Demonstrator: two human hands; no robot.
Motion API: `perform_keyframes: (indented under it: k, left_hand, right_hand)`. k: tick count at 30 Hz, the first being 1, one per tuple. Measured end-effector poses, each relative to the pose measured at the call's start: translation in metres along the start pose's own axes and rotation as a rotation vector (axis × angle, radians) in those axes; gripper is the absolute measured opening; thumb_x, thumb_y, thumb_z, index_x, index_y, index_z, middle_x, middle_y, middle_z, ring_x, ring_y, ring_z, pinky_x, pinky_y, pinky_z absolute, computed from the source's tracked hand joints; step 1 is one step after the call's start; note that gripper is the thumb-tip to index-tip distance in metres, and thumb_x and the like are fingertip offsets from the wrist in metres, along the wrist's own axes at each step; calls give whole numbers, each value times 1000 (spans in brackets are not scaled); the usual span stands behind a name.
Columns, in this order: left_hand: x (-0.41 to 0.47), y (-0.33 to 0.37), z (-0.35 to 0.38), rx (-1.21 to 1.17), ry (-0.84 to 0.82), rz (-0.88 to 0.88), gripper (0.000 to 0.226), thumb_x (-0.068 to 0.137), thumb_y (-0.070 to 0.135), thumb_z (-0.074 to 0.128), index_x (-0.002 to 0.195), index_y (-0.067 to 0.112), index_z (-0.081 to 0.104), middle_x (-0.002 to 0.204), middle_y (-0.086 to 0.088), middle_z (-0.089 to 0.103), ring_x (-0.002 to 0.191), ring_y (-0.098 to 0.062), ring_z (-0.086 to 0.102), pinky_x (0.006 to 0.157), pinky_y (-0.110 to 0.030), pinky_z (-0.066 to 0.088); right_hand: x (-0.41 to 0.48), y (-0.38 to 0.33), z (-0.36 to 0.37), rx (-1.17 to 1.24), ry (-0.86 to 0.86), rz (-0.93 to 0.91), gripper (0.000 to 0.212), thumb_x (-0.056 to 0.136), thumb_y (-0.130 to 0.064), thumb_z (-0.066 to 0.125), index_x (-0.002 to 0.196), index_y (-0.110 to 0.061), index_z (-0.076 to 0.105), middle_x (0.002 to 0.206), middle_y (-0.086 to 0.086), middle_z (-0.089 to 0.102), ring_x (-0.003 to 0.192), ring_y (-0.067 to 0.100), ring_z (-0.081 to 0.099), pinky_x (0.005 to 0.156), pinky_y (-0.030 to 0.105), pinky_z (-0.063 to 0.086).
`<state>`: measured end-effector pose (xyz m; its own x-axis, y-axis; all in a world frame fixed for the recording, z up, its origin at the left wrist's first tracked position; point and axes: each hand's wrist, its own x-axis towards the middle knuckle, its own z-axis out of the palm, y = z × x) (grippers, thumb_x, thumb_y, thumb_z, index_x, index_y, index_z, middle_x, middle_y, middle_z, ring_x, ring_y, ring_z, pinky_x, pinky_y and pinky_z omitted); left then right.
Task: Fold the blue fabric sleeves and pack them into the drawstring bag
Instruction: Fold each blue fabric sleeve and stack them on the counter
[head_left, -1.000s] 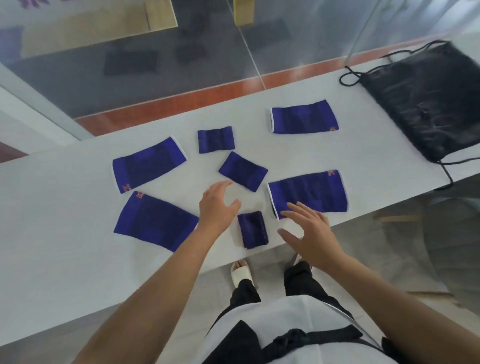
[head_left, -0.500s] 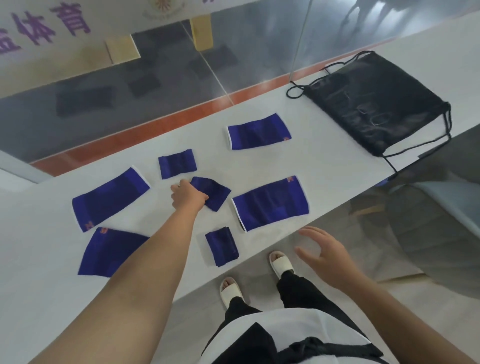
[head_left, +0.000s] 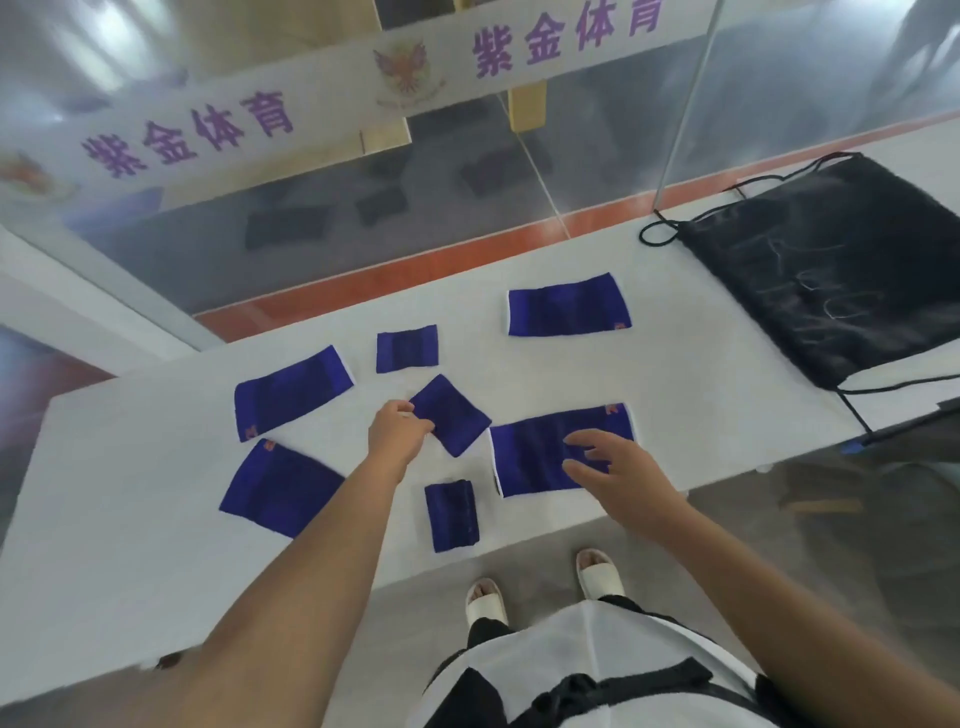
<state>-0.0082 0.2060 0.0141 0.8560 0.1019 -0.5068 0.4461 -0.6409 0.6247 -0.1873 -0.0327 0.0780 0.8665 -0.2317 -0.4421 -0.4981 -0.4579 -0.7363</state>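
On the white table (head_left: 545, 374), seven blue sleeves are lying flat: four long ones and three small folded squares. The left hand (head_left: 397, 434) is pinching the left corner of the middle folded square (head_left: 452, 415), fingers closed on the fabric, the square sitting tilted like a diamond. The right hand (head_left: 615, 470) is hovering over the near-right long sleeve (head_left: 535, 449), fingers spread wide, holding nothing; can't tell if the fingertips are touching the cloth. Another folded square (head_left: 407, 348) is lying just beyond the left hand, a third (head_left: 452, 515) near the table's front edge. Two long sleeves (head_left: 291, 391) (head_left: 280, 488) are sitting at left, one more (head_left: 568, 305) at the far side. The black drawstring bag (head_left: 831, 270) is lying flat at the table's right end, well apart from the sleeves, cords trailing off both ends.
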Motion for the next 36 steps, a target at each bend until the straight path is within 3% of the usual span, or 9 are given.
perform_keyframes:
  k: [4, 6, 8, 12, 16, 22, 29, 33, 36]
  left_hand:
    - [10, -12, 14, 56, 6, -116, 71, 86, 27, 72, 147, 11, 38, 143, -13, 48, 122, -32, 52, 92, -36, 46]
    - [18, -8, 19, 150, 56, -118, 72, 85, 33, 71, 146, 14, 37, 140, -15, 45, 120, -36, 52, 95, -40, 47]
    - [28, -2, 23, 251, 81, -93, 70, 85, 36, 71, 144, 16, 40, 137, -16, 42, 120, -37, 50, 94, -41, 45]
    - [45, 7, 29, 271, 92, -77, 61, 81, 23, 76, 134, 15, 46, 132, -14, 45, 118, -35, 50, 92, -41, 48]
    - [41, 15, 32, 104, 106, -28, 42, 86, 0, 66, 122, 13, 48, 122, -12, 57, 99, -25, 56, 76, -34, 50]
    - [-14, 60, 13, -230, 50, 143, 29, 91, 3, 66, 116, 17, 61, 120, -6, 65, 99, -20, 66, 74, -32, 60]
    - [-110, 126, -19, -486, -264, 251, 31, 89, 6, 70, 117, 18, 68, 110, -3, 74, 96, -19, 74, 70, -33, 61]
    - [-138, 133, -12, -539, -212, 272, 29, 91, 7, 69, 118, 16, 66, 108, -3, 75, 97, -20, 73, 71, -38, 61]
    - [-151, 126, 2, -605, -178, 215, 27, 91, 9, 69, 117, 14, 68, 107, -6, 76, 100, -25, 73, 75, -38, 60]
  right_hand:
    - [0, 18, -6, -127, -103, 20, 47, 95, -35, 63, 140, -26, 53, 144, -6, 53, 125, 16, 54, 98, 25, 44]
    - [-4, 29, -10, -143, -152, 49, 47, 95, -35, 63, 140, -27, 52, 145, -7, 51, 106, 13, 62, 83, 17, 46]
    - [-7, 40, -13, -135, -163, 86, 45, 95, -34, 64, 138, -26, 54, 143, -6, 52, 92, 9, 65, 84, 19, 44]
    - [-10, 57, -21, -111, -145, 134, 42, 94, -31, 64, 135, -25, 56, 142, -4, 53, 120, 12, 54, 101, 23, 39]
    - [-7, 62, -28, -29, -117, 171, 39, 94, -29, 65, 133, -25, 59, 111, -17, 60, 88, -4, 59, 73, 7, 43]
    - [19, 31, -43, 109, -79, 73, 40, 94, -30, 66, 133, -25, 59, 128, -6, 60, 120, 13, 55, 95, 31, 48]
    - [49, -33, -75, 478, -141, -143, 45, 86, -23, 77, 127, -34, 62, 121, -8, 67, 111, 9, 64, 91, 26, 53]
    - [54, -49, -90, 583, -389, -190, 34, 91, -13, 70, 124, -20, 68, 113, 9, 75, 104, 28, 72, 88, 46, 59]
    - [55, -47, -92, 584, -401, -164, 27, 91, -9, 69, 117, -16, 71, 107, 15, 76, 100, 38, 72, 85, 53, 57]
